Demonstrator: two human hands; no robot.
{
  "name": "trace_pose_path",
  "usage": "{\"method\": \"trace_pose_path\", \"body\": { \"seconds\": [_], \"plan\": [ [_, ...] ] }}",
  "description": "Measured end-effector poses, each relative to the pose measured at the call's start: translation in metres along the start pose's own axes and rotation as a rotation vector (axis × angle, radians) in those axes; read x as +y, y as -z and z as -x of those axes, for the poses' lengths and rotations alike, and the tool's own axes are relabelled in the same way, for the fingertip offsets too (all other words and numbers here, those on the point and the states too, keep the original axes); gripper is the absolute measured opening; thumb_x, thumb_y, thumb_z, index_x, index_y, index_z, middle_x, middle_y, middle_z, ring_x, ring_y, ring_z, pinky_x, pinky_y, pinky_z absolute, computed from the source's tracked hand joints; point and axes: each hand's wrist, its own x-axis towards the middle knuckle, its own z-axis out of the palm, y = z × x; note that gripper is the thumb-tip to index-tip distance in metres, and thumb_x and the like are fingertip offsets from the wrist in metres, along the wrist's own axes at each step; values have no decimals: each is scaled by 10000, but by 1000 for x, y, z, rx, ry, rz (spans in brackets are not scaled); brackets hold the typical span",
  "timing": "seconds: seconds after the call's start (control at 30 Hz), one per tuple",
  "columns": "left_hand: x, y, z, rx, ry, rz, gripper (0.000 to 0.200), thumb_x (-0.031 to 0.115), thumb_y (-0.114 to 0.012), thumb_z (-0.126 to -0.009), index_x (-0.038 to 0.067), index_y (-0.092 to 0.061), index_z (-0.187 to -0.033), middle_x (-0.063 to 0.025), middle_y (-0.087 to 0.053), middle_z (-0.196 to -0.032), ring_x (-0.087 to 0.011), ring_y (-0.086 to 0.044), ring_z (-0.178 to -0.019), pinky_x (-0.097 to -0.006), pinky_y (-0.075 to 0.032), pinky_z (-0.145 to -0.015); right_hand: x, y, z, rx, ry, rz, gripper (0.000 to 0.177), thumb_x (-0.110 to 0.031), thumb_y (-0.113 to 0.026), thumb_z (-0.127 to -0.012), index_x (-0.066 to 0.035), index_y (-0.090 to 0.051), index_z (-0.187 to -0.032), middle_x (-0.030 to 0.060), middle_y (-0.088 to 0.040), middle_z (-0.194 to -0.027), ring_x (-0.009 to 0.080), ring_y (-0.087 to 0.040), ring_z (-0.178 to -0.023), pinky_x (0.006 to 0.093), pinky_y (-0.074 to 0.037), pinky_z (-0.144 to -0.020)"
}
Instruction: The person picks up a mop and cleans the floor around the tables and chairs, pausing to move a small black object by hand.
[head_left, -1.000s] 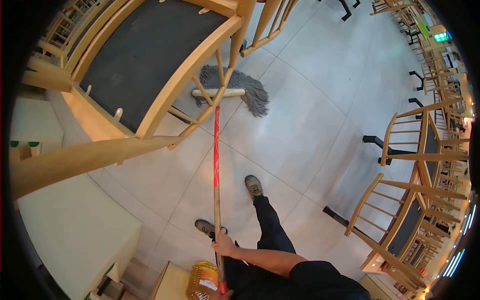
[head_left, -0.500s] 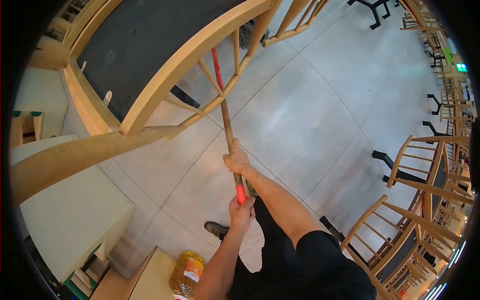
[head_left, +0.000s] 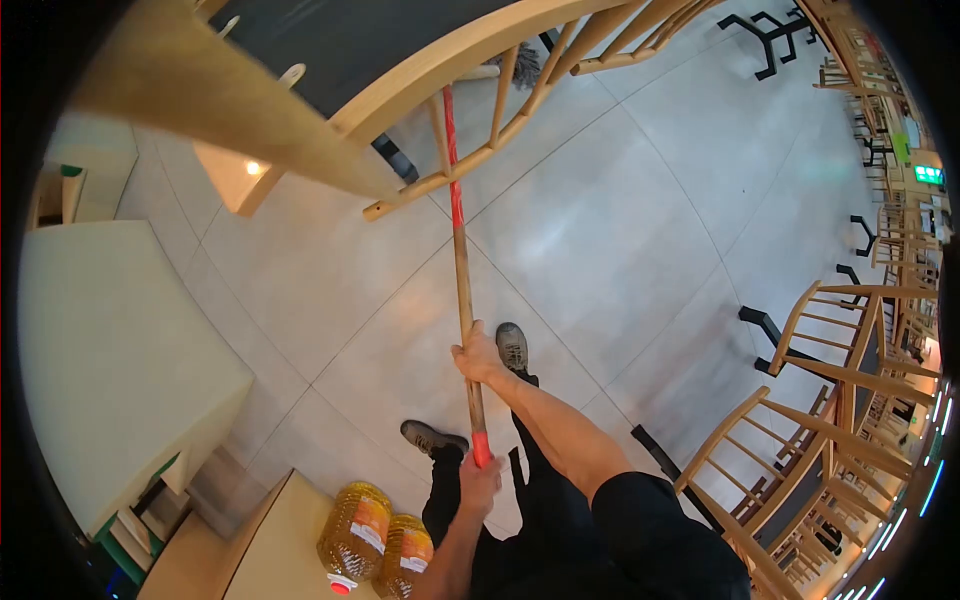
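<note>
A long wooden pole (head_left: pixel 463 275) with red wrapping near its top and at its lower end runs down the middle of the head view. My right hand (head_left: pixel 478 354) is wrapped round its middle. Lower down, my left hand (head_left: pixel 480 484) grips the red end. The pole's far part passes beneath the wooden chair back (head_left: pixel 455 182) at the top, and a grey mop head (head_left: pixel 524 66) shows partly behind the chair's spindles. How pole and mop head join is hidden by the chair.
Tiled floor (head_left: pixel 560 230) lies below. A pale cabinet (head_left: pixel 120 360) stands left. Two bottles of yellow oil (head_left: pixel 355 530) rest on a wooden surface (head_left: pixel 275 550) at the lower left. Upturned chairs (head_left: pixel 740 450) and black table legs (head_left: pixel 770 325) line the right.
Both hands and the pole's near end have moved down toward my body. The chair at the top has shifted up in view. A second oil bottle and my other shoe now show.
</note>
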Motion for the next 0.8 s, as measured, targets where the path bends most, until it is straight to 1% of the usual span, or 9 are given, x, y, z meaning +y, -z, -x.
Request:
{"method": "trace_pose_path", "body": {
  "seconds": [0.2,0.27,0.33,0.43,0.5,0.6,0.63,0.7,0.8],
  "plan": [
    [-38,57,102,-29,145,7,223,40,-626,-730,82,-420,-805,15,-412,-553,-78,-405,-386,-219,-316,-336,-6,-21,79,-118,-78,-185,409,-160,-618,-740,40,-344,-970,230,-570,-718,340,-607,-617,403,-486,-594],
    [-39,83,135,-17,191,-231,212,58,-635,-729,82,-432,-787,12,-422,-550,-78,-418,-413,-225,-345,-368,38,-80,107,167,281,-60,391,-148,-613,-753,28,-334,-964,192,-568,-677,281,-600,-534,372,-481,-499],
    [-51,117,168,-14,118,-335,199,78,-641,-730,80,-449,-782,6,-439,-554,-87,-421,-415,-227,-350,-378,39,-104,144,-86,-39,-226,389,-142,-605,-766,30,-312,-955,174,-558,-663,257,-594,-520,354,-470,-449],
    [-85,171,211,-14,-119,-512,171,111,-627,-748,87,-491,-847,-6,-470,-573,-111,-456,-454,-239,-375,-397,43,-141,193,-57,-49,-223,405,-151,-606,-772,35,-293,-949,168,-546,-655,241,-584,-502,349,-466,-432],
    [-83,196,224,-4,-296,-590,180,124,-606,-764,96,-514,-916,-10,-483,-587,-125,-489,-491,-249,-396,-406,30,-147,220,-82,-36,-338,413,-159,-608,-776,42,-284,-934,179,-544,-671,238,-579,-497,341,-470,-445],
    [-73,222,238,-81,210,-31,189,93,-583,-795,102,-490,-959,-12,-480,-586,-133,-491,-478,-231,-393,-396,0,-133,234,-209,-179,-399,441,-183,-617,-771,51,-286,-945,201,-550,-720,262,-592,-553,350,-479,-491],
    [-94,237,224,-11,182,-246,171,81,-556,-813,99,-487,-968,-17,-486,-588,-150,-502,-481,-241,-408,-401,-10,-124,231,-239,-211,-371,506,-233,-615,-744,85,-309,-992,313,-557,-829,428,-581,-785,429,-479,-683],
    [-19,173,242,183,51,-555,132,89,-528,-833,75,-487,-957,-57,-541,-648,-190,-535,-498,-272,-454,-426,-3,-128,217,-199,-156,-302,511,-237,-613,-742,85,-308,-996,310,-558,-831,427,-582,-786,428,-480,-683],
    [-57,192,204,121,30,-709,182,118,-655,-735,70,-483,-767,2,-456,-550,-95,-432,-429,-244,-357,-392,-2,-111,196,-145,-115,-233,526,-235,-610,-734,93,-308,-1013,304,-559,-839,429,-580,-794,425,-478,-699]
  ]
}}
